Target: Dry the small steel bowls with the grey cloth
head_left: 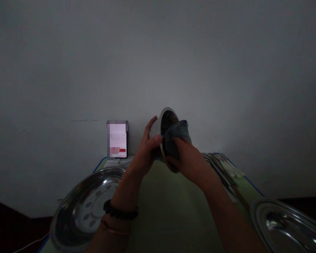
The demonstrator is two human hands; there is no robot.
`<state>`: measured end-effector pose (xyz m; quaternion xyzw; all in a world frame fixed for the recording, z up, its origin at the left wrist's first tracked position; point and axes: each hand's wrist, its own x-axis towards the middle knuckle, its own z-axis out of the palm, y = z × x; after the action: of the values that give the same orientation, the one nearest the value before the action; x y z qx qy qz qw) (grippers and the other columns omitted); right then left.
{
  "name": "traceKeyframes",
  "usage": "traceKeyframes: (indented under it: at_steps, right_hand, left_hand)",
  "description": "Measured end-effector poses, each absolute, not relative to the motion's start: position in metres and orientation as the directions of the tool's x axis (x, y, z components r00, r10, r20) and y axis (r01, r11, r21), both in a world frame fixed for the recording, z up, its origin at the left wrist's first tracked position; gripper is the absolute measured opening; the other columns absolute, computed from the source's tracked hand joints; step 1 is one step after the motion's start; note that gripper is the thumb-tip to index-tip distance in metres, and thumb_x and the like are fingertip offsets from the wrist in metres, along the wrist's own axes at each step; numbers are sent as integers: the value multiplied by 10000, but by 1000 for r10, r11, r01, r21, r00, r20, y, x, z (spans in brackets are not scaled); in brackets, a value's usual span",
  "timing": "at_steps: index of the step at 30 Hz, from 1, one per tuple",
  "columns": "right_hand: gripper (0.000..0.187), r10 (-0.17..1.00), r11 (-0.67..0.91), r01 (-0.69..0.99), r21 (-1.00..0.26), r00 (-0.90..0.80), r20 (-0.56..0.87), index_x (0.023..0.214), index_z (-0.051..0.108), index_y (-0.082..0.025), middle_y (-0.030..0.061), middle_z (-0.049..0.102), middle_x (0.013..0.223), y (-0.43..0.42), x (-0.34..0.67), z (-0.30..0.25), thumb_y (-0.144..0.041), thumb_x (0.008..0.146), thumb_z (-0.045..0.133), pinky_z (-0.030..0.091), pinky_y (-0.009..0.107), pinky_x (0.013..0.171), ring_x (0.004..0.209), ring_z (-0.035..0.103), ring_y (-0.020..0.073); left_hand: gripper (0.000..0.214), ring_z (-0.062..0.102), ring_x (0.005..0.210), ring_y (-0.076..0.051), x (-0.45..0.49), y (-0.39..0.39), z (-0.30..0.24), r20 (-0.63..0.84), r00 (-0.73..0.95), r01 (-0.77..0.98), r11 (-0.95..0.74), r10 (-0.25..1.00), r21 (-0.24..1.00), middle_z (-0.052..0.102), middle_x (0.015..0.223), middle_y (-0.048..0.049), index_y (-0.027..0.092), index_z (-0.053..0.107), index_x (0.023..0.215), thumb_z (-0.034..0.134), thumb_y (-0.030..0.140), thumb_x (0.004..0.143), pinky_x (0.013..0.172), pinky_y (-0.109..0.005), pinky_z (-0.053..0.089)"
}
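A bowl (156, 129), pale outside and dark inside, is held up on its side above the table, its mouth facing right. My left hand (148, 147) grips its outer wall from the left, the thumb near the rim. In my right hand (185, 154) is a bunched grey cloth (177, 133), pressed at the bowl's opening. The cloth and fingers hide part of the inside and the lower rim.
On the left stands a large shiny metal basin (68, 207). A lit phone (118, 138) leans against the wall behind it. To the right are several long, thin utensils (221, 172) and an oval metal tray (263, 214). The table (171, 218) has a green top with blue edging.
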<state>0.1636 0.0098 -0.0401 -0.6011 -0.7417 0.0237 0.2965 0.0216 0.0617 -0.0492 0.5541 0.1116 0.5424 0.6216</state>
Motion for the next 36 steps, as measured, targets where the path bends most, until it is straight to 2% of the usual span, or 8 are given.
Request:
traceKeyframes:
  at_steps: [6,12,16,21,28,30,33,36]
  right_hand:
    - [278,865,457,693,-558,-200,460,1085,645,-204,83,737,995,7,159,-34,-237,927,418,500,378,816,898,687,234]
    - [270,595,410,723,-555,250,764,1083,623,-213,113,663,1199,10,187,-27,-325,854,533,432,478,984,1153,578,277]
    - [578,783,229,650,-725,319,534,1280,507,-158,199,636,1216,20,214,-39,-530,839,539,475,510,889,1080,617,324]
    - [417,843,154,606,-781,332,423,965,624,-174,110,689,899,27,223,-41,-536,757,621,499,422,729,825,651,274]
    - [222,367,493,528,-691,594,716,970,509,-234,65,612,978,4,211,-14,-435,877,508,493,385,835,944,606,215]
    - [158,309,557,584,-591,515,800,979,491,-247,70,606,1039,-5,206,-7,-368,884,526,493,384,871,998,604,210]
    - [123,481,599,650,-469,176,859,941,510,-246,74,610,1133,-15,198,-4,-270,851,591,486,399,924,1089,590,219]
    - [89,743,603,678,-419,-286,606,921,572,-221,76,638,1156,-17,191,-8,-280,864,604,481,394,944,1112,598,224]
  left_hand:
    - [706,635,1093,-333,18,61,-41,446,339,-543,-215,828,812,683,1173,-54,311,407,1396,658,495,763,821,-454,555]
    - [582,565,1210,-360,16,57,-28,520,258,-558,-314,814,768,714,1074,-63,254,653,1109,434,692,794,898,-502,529]
    - [583,529,1256,-362,11,56,-31,516,298,-536,-307,803,787,718,1062,-53,264,673,1063,449,718,776,927,-515,516]
    - [595,556,1215,-383,10,57,-36,441,386,-533,-194,810,824,724,1047,-87,231,688,994,581,731,690,915,-516,522]
    - [515,610,1133,-366,12,58,-35,445,373,-535,-203,814,820,732,973,-69,221,679,966,654,660,698,905,-496,527]
    - [523,603,1149,-371,11,59,-36,428,386,-548,-170,817,819,739,974,-77,217,685,978,639,664,711,929,-509,513]
    - [533,571,1203,-382,11,59,-36,407,442,-577,-94,800,811,746,994,-85,207,700,941,612,684,719,968,-520,489]
    - [547,523,1261,-392,10,56,-33,420,471,-600,-67,776,797,741,1057,-71,208,707,944,641,687,686,1004,-515,470]
